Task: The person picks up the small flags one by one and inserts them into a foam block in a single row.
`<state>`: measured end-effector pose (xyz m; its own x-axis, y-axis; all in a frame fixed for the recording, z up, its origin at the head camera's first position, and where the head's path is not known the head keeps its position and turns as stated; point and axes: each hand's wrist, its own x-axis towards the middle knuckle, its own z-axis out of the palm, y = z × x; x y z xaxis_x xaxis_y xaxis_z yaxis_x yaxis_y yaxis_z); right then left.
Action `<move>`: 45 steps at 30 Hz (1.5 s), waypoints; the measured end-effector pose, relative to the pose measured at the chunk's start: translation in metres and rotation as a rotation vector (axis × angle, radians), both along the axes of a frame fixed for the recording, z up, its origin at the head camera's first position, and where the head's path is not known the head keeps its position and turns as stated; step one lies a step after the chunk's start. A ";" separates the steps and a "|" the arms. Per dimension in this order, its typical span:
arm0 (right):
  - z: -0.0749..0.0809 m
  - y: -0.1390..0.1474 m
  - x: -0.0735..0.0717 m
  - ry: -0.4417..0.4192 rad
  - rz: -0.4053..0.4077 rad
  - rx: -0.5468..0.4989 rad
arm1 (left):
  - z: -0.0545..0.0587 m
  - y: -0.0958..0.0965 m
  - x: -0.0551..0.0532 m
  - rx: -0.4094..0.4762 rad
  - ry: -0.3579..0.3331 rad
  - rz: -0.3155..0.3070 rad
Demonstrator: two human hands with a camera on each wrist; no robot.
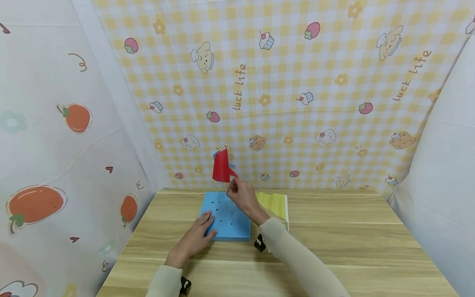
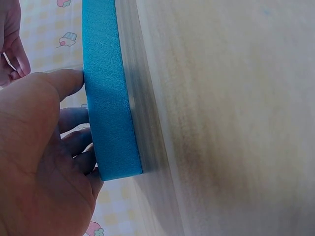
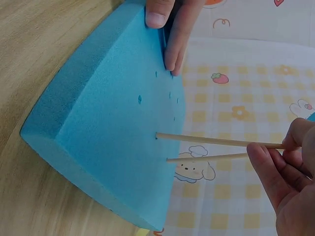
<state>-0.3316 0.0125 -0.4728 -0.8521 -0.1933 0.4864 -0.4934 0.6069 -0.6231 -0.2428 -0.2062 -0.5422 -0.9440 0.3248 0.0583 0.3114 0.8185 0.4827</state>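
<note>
Cream sleeves [image 1: 163,282] come nearest, leading to the hands. Left hand [image 1: 196,233]: fingers extended, resting on the left edge of the blue block [image 1: 239,232], not clamped. Judged risk: too light a press there could let the block slide. Right hand [image 1: 243,196], farther forward: thumb and fingers pinch the pole of the red flag [image 1: 221,167], which is above the block, ahead of the left hand. Its foot meets the block's top; depth of seating cannot be told. Judged risk: a shallow seat would let the pole tip if released. Long axis near upright, gold bead [image 1: 226,145] uppermost, top leaning slightly to the left-hand side. Blue flag [image 1: 231,166] is partly hidden just behind the red; a sideways push might knock it. Yellow flag [image 1: 272,204] lies on the table [image 1: 334,231], beyond the right hand and to its right.
</note>
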 end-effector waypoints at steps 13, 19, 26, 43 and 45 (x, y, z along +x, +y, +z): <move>-0.013 0.001 0.005 -0.027 0.005 0.024 | 0.000 0.000 0.000 -0.002 0.003 -0.003; -0.014 0.002 0.005 -0.015 0.007 0.032 | 0.000 0.000 0.000 -0.005 0.001 -0.002; -0.013 0.003 0.006 -0.023 -0.003 0.042 | 0.001 0.001 0.000 -0.001 -0.002 0.002; -0.005 0.015 0.009 -0.056 0.038 0.063 | 0.002 0.001 0.000 -0.003 0.006 -0.003; -0.004 0.018 0.010 -0.048 0.035 0.071 | 0.001 0.001 0.000 -0.001 0.005 -0.001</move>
<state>-0.3220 0.0304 -0.4763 -0.8662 -0.2561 0.4290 -0.4857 0.6330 -0.6028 -0.2426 -0.2053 -0.5408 -0.9435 0.3254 0.0625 0.3142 0.8188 0.4805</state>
